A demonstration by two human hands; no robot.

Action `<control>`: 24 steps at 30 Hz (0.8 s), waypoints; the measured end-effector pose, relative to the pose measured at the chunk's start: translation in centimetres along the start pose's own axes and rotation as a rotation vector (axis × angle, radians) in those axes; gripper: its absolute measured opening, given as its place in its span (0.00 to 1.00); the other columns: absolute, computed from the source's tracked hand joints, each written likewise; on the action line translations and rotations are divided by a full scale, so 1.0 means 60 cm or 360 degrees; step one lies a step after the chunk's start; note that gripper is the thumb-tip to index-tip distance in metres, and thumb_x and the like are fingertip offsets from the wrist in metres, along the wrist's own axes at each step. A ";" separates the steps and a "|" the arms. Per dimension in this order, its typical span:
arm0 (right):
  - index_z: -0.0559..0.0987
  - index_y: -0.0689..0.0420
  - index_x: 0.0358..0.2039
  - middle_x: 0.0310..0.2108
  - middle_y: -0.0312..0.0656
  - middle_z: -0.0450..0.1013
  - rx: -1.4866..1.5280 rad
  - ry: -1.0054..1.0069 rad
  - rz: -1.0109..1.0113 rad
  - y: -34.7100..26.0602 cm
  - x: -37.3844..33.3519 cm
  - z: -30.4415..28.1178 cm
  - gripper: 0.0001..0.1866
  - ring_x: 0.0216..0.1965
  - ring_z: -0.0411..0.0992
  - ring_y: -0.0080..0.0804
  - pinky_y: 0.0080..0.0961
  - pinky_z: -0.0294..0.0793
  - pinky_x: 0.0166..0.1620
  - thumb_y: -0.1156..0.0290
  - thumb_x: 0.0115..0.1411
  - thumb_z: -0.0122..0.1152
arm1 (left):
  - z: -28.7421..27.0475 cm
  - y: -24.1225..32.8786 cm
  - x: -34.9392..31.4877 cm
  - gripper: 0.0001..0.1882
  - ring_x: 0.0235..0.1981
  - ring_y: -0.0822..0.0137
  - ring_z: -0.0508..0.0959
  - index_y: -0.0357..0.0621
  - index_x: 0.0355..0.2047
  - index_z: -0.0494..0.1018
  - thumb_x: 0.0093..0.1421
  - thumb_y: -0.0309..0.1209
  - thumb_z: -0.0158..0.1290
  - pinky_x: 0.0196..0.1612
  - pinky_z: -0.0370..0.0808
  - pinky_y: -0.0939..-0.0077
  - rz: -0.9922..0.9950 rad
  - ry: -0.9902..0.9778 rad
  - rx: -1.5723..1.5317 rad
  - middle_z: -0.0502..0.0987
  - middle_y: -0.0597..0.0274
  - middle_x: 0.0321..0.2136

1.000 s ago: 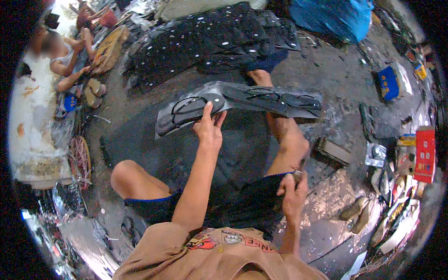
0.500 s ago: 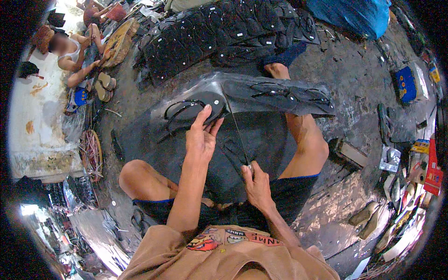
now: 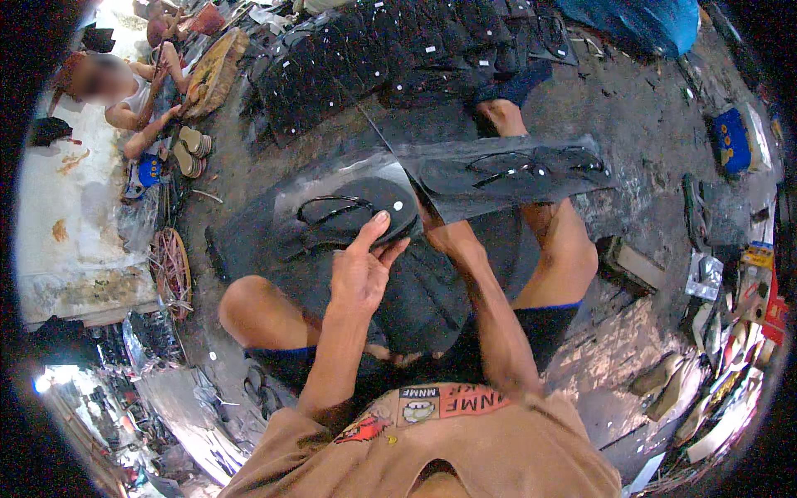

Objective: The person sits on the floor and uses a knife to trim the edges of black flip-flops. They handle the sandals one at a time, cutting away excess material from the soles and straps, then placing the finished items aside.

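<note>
Okay, right hand (image 3: 458,242) has moved up and forward to the near edge of the clear plastic sheet (image 3: 469,209), fingers curled in around a knife (image 3: 378,129), grip partly hidden behind the plastic. Left hand (image 3: 359,274) stays put: thumb on top, fingers tucked beneath, narrow pinch on the heel end of the left flip-flop (image 3: 383,192). Sheet is held up over the dark mat (image 3: 249,242), left flip-flop on one side of the blade, other flip-flops (image 3: 523,166) on the opposite side. Blade now runs well past the sheet's far edge; half a second ago the tip only about reached it. Sheet seems to be parting along that line; can't tell if fully through. Beyond, heap of black flip-flops (image 3: 332,60) sits as before.
</note>
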State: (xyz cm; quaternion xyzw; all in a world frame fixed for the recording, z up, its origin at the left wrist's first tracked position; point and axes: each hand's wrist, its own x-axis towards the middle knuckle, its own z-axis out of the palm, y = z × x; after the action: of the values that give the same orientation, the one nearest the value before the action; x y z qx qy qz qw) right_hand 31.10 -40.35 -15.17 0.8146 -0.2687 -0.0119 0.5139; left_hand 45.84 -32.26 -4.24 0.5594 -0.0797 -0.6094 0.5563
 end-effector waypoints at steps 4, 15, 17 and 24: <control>0.81 0.59 0.46 0.23 0.37 0.75 -0.3546 0.0596 -0.1918 0.043 0.074 -0.090 0.24 0.22 0.73 0.30 0.34 0.73 0.28 0.49 0.75 0.50 | -0.032 0.055 -0.074 0.18 0.46 0.56 0.84 0.41 0.51 0.77 0.61 0.27 0.64 0.42 0.86 0.60 0.0227 -0.0100 0.0189 0.83 0.59 0.47; 0.81 0.64 0.49 0.27 0.31 0.77 -0.4992 -0.0299 -0.3186 0.146 0.011 -0.259 0.17 0.25 0.70 0.14 0.16 0.69 0.28 0.66 0.66 0.69 | 0.009 0.032 -0.107 0.25 0.49 0.63 0.82 0.44 0.55 0.74 0.58 0.28 0.70 0.52 0.82 0.64 0.0597 0.0276 -0.0298 0.80 0.59 0.50; 0.79 0.62 0.54 0.23 0.31 0.74 -0.4912 -0.0099 -0.3307 0.159 -0.030 -0.288 0.17 0.22 0.68 0.15 0.17 0.66 0.27 0.64 0.72 0.58 | 0.001 0.050 -0.111 0.23 0.47 0.64 0.83 0.46 0.52 0.76 0.58 0.29 0.70 0.50 0.84 0.65 0.0481 0.0073 -0.0448 0.81 0.61 0.49; 0.75 0.56 0.46 0.27 0.59 0.76 -0.5303 0.1394 -0.2928 0.059 -0.242 -0.442 0.16 0.30 0.77 0.65 0.52 0.73 0.32 0.56 0.71 0.52 | -0.012 0.059 -0.130 0.20 0.43 0.65 0.84 0.45 0.48 0.78 0.57 0.30 0.71 0.46 0.85 0.65 0.0285 -0.0005 -0.0709 0.84 0.64 0.43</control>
State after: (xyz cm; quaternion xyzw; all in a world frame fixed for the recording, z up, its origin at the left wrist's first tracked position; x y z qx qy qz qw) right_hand 25.00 -12.93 -3.41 0.5906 -0.5725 0.2633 -0.5041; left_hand 46.56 -27.23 2.68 0.4125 0.0066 -0.5611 0.7176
